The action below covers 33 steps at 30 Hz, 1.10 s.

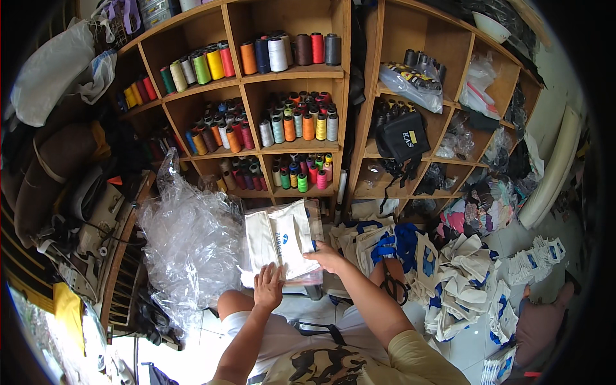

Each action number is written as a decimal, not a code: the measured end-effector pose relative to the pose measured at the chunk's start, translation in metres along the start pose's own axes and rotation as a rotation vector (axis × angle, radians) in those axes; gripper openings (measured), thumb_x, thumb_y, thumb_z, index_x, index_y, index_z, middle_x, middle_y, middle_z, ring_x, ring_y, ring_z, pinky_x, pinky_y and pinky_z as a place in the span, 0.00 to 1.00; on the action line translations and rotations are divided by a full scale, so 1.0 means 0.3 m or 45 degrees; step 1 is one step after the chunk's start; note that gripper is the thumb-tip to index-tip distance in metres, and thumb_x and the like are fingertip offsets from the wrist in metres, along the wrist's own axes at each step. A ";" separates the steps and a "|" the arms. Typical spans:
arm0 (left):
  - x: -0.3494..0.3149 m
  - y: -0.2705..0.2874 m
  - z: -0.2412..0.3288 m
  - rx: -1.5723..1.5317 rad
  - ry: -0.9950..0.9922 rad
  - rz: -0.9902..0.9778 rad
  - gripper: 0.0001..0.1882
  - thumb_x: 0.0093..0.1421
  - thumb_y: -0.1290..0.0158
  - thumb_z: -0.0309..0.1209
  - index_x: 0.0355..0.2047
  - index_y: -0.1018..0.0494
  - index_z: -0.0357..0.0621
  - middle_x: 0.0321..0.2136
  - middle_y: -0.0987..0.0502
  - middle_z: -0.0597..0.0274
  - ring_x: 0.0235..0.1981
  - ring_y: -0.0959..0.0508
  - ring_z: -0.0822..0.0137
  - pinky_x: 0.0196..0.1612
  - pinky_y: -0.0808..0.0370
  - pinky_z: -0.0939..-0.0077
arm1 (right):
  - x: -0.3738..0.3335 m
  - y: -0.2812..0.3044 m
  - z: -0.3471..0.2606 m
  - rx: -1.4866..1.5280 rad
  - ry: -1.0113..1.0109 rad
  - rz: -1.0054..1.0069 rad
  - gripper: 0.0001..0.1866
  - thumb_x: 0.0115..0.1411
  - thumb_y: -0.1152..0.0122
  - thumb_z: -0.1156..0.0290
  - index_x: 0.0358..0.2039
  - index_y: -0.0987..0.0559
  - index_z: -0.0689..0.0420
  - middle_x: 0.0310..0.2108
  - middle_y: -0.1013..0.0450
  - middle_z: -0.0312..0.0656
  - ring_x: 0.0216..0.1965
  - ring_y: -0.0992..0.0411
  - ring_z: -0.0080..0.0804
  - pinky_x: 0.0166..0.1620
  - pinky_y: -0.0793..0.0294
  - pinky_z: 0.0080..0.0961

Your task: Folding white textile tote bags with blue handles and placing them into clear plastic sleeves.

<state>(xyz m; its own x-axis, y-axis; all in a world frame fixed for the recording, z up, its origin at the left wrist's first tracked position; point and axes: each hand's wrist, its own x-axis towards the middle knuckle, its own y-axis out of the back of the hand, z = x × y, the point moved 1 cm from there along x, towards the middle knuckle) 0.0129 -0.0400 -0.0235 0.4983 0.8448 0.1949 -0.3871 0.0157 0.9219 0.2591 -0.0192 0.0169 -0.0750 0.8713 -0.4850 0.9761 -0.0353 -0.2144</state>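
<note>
A cream cloth bag (pixel 292 240) with a blue print lies folded on clear plastic sleeves (pixel 314 221), in front of my lap. My left hand (pixel 268 287) rests on its near edge, palm down with the fingers spread. At the bag's right side my right hand (pixel 326 256) pinches the edge between thumb and fingers. Whether the plastic is caught in that grip too, I cannot tell. Left of the bag swells a big heap of crumpled clear plastic (pixel 189 237).
Wooden shelves (pixel 289 76) full of coloured thread cones stand ahead. Cream and blue cloth bags (pixel 459 276) are piled on the floor at right, near black-handled scissors (pixel 394 290). Another person (pixel 544 324) is at far right. A sewing machine (pixel 96 224) stands left.
</note>
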 end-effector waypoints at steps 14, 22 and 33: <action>-0.024 0.061 -0.010 -0.131 0.080 0.155 0.35 0.50 0.43 0.37 0.60 0.37 0.50 0.64 0.45 0.50 0.67 0.51 0.40 0.63 0.53 0.34 | -0.743 0.311 -0.179 0.442 1.050 0.419 0.31 0.55 0.38 0.73 0.59 0.35 0.63 0.53 0.29 0.44 0.52 0.29 0.34 0.56 0.31 0.33; 0.097 0.025 -0.038 0.035 0.107 -0.030 0.28 0.55 0.48 0.38 0.58 0.34 0.50 0.63 0.42 0.53 0.68 0.53 0.44 0.64 0.56 0.32 | -1.244 0.669 0.252 0.542 0.700 1.450 0.27 0.59 0.45 0.75 0.59 0.38 0.58 0.51 0.31 0.46 0.46 0.26 0.40 0.43 0.20 0.45; 0.072 -0.027 -0.063 0.083 0.065 -0.174 0.28 0.59 0.51 0.38 0.60 0.37 0.51 0.63 0.41 0.49 0.66 0.49 0.39 0.64 0.50 0.37 | -1.707 0.821 1.168 1.203 0.772 2.355 0.27 0.60 0.51 0.76 0.61 0.40 0.52 0.53 0.36 0.50 0.49 0.31 0.47 0.44 0.19 0.45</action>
<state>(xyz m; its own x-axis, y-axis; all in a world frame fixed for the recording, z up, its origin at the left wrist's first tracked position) 0.0122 -0.0119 -0.0331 0.5022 0.8633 0.0502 -0.2660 0.0990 0.9589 0.4665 -0.6456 -0.0847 0.8265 -0.4306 -0.3625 -0.5370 -0.7961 -0.2788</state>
